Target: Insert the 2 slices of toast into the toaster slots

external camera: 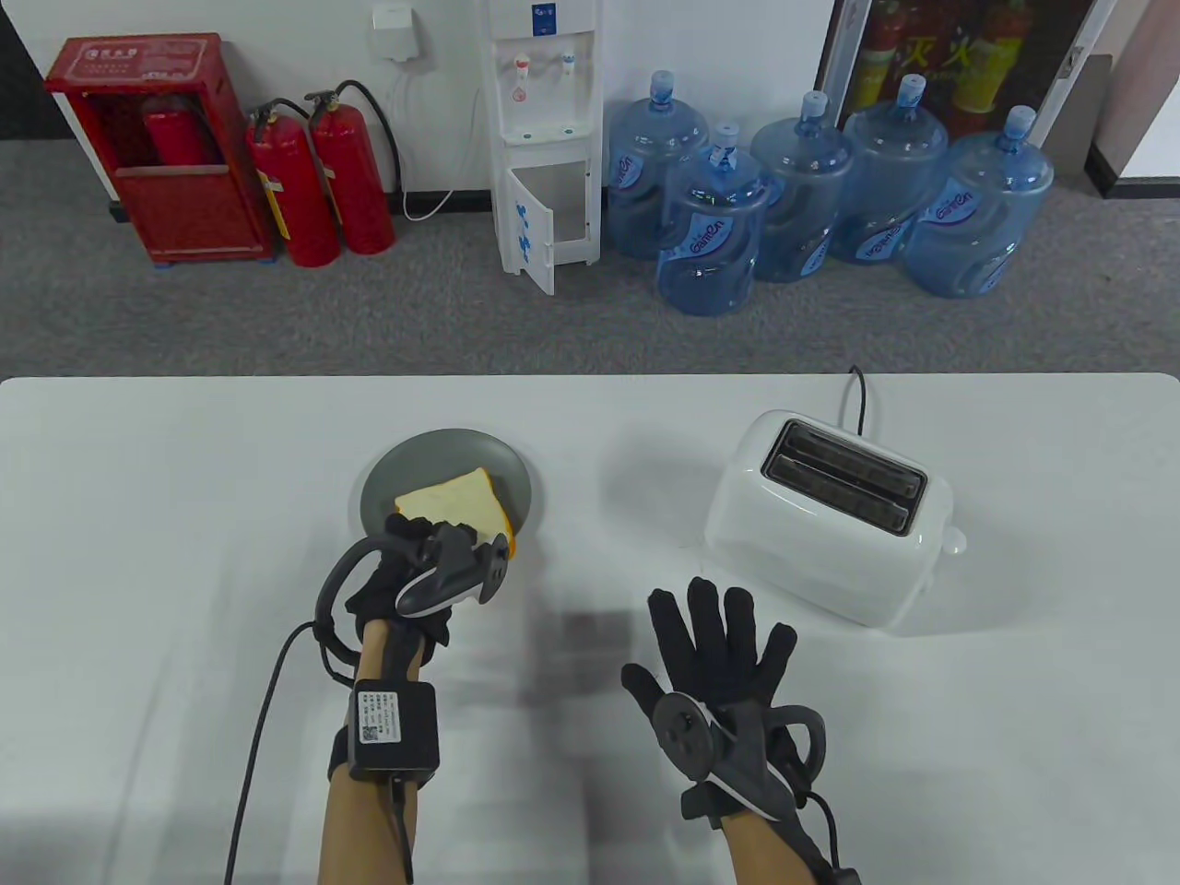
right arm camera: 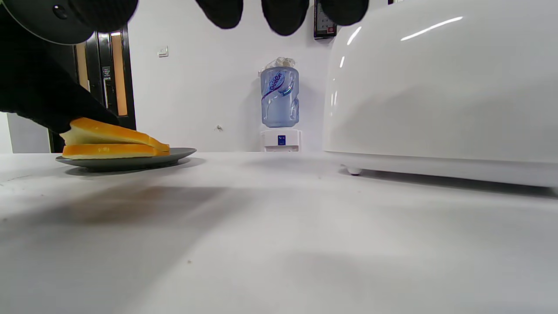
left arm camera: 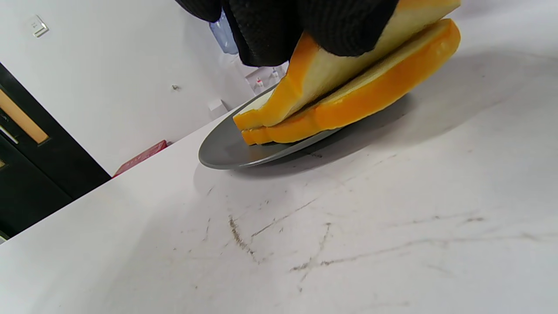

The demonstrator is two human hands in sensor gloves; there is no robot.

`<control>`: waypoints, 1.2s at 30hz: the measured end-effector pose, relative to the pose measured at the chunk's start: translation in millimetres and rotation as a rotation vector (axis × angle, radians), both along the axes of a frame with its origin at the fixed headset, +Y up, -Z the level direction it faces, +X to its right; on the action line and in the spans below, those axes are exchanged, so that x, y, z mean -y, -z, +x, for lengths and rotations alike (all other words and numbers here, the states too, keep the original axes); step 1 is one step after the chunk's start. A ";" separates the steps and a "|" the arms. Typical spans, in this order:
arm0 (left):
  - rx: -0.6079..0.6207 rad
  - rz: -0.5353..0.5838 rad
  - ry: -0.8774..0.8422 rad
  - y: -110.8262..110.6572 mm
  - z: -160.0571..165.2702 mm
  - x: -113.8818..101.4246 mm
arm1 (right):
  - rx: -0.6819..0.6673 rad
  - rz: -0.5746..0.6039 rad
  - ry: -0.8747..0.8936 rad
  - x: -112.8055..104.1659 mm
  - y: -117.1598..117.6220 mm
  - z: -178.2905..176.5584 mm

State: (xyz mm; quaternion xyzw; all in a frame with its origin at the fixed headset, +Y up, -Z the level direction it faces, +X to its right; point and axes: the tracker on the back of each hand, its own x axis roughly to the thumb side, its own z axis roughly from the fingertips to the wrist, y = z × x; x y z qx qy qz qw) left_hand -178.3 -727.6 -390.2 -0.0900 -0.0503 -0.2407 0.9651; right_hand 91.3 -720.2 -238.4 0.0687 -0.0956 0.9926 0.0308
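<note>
Pinching the top toast slice (left arm camera: 331, 65) on the plate (external camera: 387, 479), the left hand (external camera: 433, 562) — right hand (external camera: 728, 682) flat, fingers spread.

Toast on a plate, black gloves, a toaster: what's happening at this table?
A person in sensor gloves is starting to load a toaster. Two toast slices lie stacked on a grey plate. The left hand pinches the top slice at its near edge, tilting it up off the bottom slice. The right hand hovers open near the toaster, holding nothing. Both slots look empty.
</note>
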 end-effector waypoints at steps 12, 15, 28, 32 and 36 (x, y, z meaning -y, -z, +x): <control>-0.096 0.102 -0.161 8.7 0.7 -13.2 | 0.004 -0.002 0.013 0.0 1.2 1.0; -0.122 0.122 -0.220 8.8 -2.5 -17.7 | 0.003 -0.002 0.018 0.5 1.4 1.2; -0.140 0.259 -0.297 6.9 -8.0 -28.1 | 0.002 -0.006 0.025 1.2 1.9 1.7; -0.148 0.312 -0.322 4.8 -11.9 -31.7 | 0.005 -0.005 0.034 1.1 2.1 2.0; -0.157 0.362 -0.339 1.8 -16.9 -35.6 | 0.008 -0.004 0.031 1.4 2.3 2.4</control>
